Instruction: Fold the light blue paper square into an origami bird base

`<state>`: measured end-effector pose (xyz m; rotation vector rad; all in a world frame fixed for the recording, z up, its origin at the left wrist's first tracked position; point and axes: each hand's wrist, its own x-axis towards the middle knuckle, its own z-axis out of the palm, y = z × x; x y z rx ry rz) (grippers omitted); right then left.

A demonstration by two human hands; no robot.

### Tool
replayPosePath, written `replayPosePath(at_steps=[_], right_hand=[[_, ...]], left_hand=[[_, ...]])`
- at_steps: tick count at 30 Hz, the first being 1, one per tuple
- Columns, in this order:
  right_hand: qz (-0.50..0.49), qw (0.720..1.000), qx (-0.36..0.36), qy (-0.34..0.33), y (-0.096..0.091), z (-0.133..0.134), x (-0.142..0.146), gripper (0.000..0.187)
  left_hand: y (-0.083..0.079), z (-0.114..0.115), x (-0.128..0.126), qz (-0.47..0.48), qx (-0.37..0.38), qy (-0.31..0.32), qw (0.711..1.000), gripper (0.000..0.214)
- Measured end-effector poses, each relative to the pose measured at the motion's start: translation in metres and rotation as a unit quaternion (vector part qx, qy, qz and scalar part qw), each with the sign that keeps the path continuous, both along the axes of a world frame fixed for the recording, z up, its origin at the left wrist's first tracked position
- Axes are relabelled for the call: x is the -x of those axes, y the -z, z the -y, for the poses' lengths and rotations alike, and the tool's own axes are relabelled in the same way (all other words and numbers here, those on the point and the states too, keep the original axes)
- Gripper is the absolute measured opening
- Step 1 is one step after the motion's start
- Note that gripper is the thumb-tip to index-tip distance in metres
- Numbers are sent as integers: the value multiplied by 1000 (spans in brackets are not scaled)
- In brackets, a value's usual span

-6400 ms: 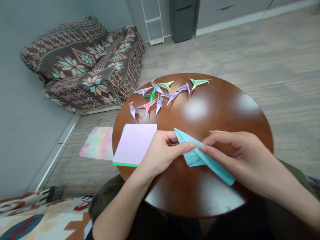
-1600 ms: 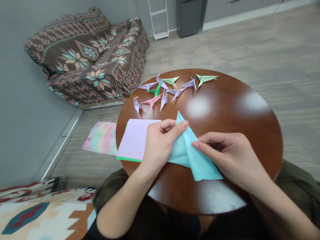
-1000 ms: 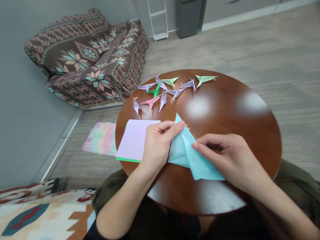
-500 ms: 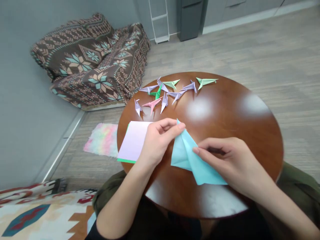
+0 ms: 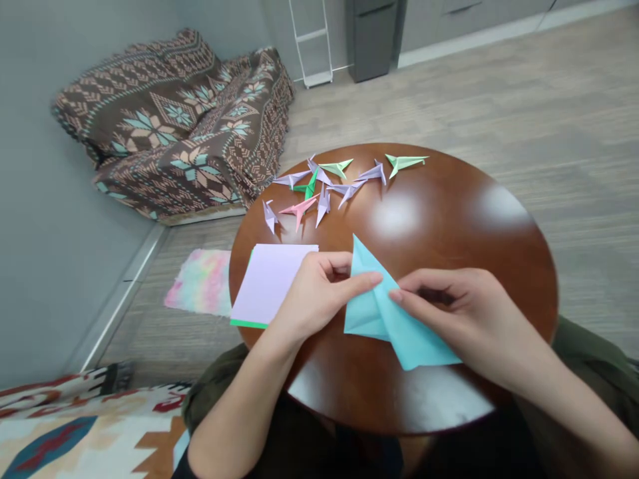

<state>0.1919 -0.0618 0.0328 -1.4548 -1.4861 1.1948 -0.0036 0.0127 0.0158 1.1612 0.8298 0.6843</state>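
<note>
Between my hands is a partly folded sheet of light blue origami paper (image 5: 414,336), with a pointed corner at the top and a loose flap at the lower left. My left hand (image 5: 324,289) pinches its upper left part, thumb on the front and fingers behind. My right hand (image 5: 459,316) grips its right edge between thumb and fingertips. Left of my left hand lies a stack of square paper (image 5: 272,279), lilac on top with green showing beneath. Several folded paper cranes (image 5: 323,203) in lilac, green and pink are grouped toward the back left.
Everything rests on or above a round, glossy brown table (image 5: 474,233). Beyond it stand a sofa under a patterned cover (image 5: 200,133), a white rack (image 5: 313,40) and a dark grey cabinet (image 5: 374,43). A fluffy pastel rug (image 5: 200,283) lies on the floor.
My left thumb has slid down from the paper's top corner to its middle fold, so the top point now stands free. The right hand keeps its pinch, and the view has shifted slightly.
</note>
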Motion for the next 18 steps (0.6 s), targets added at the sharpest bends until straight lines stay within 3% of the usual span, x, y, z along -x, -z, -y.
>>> replayPosePath(at_steps=[7, 18], right_hand=[[-28, 999, 23, -5, -1, 0, -4, 26], [-33, 999, 30, -27, -3, 0, -6, 27]], left_hand=[[-6, -1, 3, -41, 33, 80, 995, 16], [-10, -1, 3, -7, 39, 76, 996, 14]])
